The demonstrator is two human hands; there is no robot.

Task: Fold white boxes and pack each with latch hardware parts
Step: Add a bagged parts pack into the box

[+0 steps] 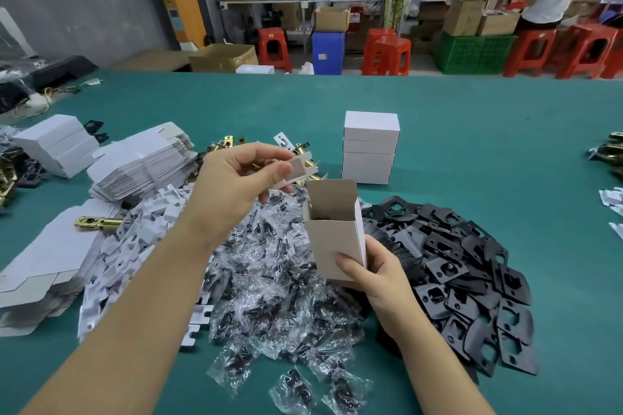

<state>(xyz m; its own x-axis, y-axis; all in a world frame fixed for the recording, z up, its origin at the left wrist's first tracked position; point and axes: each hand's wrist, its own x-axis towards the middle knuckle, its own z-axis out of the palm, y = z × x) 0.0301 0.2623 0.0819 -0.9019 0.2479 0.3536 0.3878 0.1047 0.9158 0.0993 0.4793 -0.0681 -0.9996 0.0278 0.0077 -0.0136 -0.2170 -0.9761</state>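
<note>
Right hand (pixel 374 274) gripping upright open white box (pixel 332 232) above bagged screws (pixel 279 283), left hand (pixel 236 178) pinching white card insert (pixel 298 168) just beside box mouth, black plates (pixel 472 283) heaped at right.

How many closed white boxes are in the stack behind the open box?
4, piled in one column on the green table: top box, second, third, bottom. Any behind the stack would be hidden.
</note>
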